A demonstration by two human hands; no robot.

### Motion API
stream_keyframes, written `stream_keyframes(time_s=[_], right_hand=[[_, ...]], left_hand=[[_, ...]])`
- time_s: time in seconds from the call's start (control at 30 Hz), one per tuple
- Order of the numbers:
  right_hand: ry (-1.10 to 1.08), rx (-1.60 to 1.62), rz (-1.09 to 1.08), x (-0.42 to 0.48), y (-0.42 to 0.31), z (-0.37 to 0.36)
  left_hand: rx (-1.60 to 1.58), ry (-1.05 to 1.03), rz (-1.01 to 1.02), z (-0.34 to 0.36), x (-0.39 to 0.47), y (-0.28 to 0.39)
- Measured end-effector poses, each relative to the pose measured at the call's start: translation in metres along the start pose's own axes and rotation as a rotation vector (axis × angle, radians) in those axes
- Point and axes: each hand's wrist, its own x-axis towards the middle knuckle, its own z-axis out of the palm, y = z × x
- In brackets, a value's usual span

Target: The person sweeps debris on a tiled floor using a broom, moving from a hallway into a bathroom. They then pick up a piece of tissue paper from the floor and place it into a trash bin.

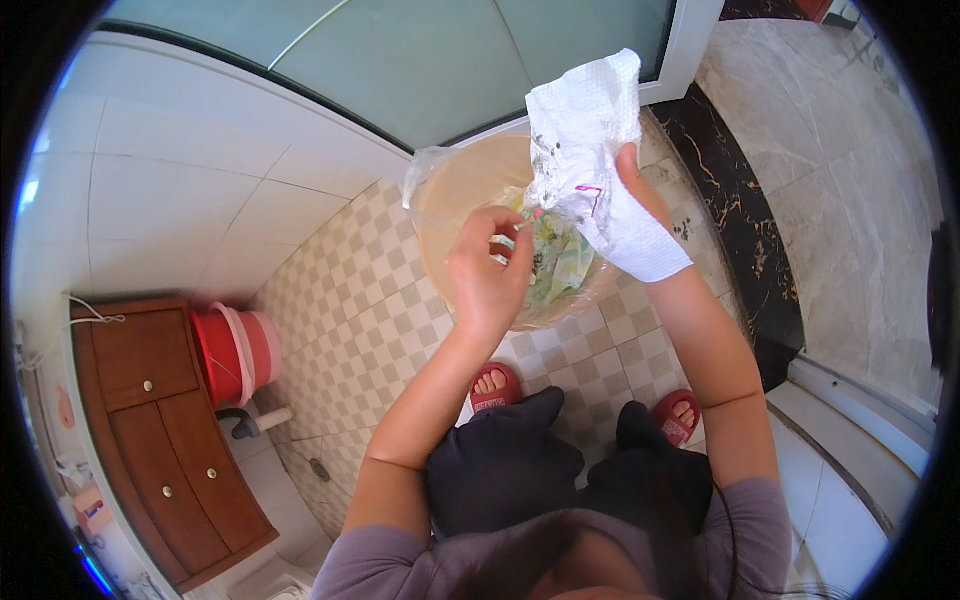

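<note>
A white textured paper towel (585, 97) with dark specks and a pink mark lies spread over my right hand (637, 202), whose thumb presses on it from the right. Beside the towel's lower left edge, my left hand (491, 262) pinches something small between thumb and fingertips; what it is cannot be made out. Both hands are above a round beige waste bin (439, 195) lined with a clear plastic bag (427, 161). Crumpled wrappers and other rubbish (566, 266) lie inside the bin.
Behind the bin stands a frosted glass door (420, 75). A dark marble threshold (739, 202) runs at the right. Left are a brown wooden cabinet (169, 442), red and pink buckets (244, 352) and a drain pipe (274, 418). My feet wear red slippers (495, 386) on the checkered tiles.
</note>
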Motion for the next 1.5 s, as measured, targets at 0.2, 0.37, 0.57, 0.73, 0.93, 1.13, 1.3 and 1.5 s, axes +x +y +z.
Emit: stream_keyframes(time_s=[0.2,0.37,0.57,0.73,0.93,1.13,1.3,1.5], right_hand=[[0.001,-0.105,-0.022,-0.004,0.005,0.005],[-0.009,-0.151,-0.116,-0.002,0.011,0.001],[-0.045,0.08,-0.081,0.001,-0.005,-0.025],[-0.382,0.634,-0.204,0.011,-0.024,-0.054],[-0.076,0.594,-0.205,0.007,-0.032,-0.036],[-0.071,0.536,-0.076,0.017,-0.005,-0.01],[-0.178,0.512,-0.066,0.018,0.009,-0.016],[-0.153,0.566,-0.072,0.014,-0.001,-0.021]], left_hand=[[-0.708,-0.27,-0.552,0.008,0.004,0.02],[-0.768,-0.328,-0.742,0.011,0.002,0.0],[-0.379,-0.131,-0.472,-0.017,-0.001,-0.022],[0.053,-0.156,-0.425,-0.048,0.005,-0.038],[0.377,-0.229,0.002,-0.047,0.013,0.017],[0.15,-0.199,0.3,-0.006,0.021,0.061],[0.054,-0.239,0.506,0.016,0.021,0.037],[-0.061,-0.095,0.083,-0.002,0.018,0.027]])
